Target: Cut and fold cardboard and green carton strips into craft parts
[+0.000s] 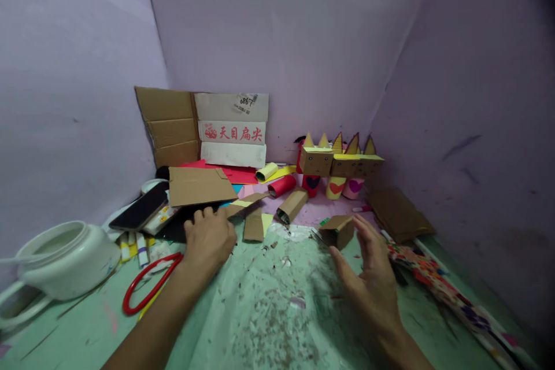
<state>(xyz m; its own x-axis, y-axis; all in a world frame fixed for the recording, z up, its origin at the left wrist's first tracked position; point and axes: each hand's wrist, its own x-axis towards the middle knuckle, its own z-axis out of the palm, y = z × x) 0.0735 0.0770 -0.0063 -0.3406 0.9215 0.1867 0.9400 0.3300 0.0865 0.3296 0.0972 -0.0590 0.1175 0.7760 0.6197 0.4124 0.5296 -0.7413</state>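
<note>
My left hand (pixel 210 238) reaches over the dark sheet at the left, its fingers curled down and their tips hidden. The near end of a bent cardboard strip (pixel 246 203) with a yellow patch lies right by its fingers; whether it is gripped I cannot tell. My right hand (pixel 368 269) is open, thumb and fingers apart, around the near right side of a small folded cardboard box (pixel 339 230). Its fingertips are close to the box, perhaps touching. Behind stand several cardboard-headed figures (pixel 317 162) with pointed ears, on paper tubes with hearts.
A cardboard tube (pixel 292 205), a red tube (pixel 281 185) and a yellow tube (pixel 266 171) lie mid-table. At left are a white pot (pixel 65 260), a red loop handle (pixel 130 295), markers (pixel 141 250) and a phone (pixel 139 208). Cardboard pieces (pixel 399 214) lie right.
</note>
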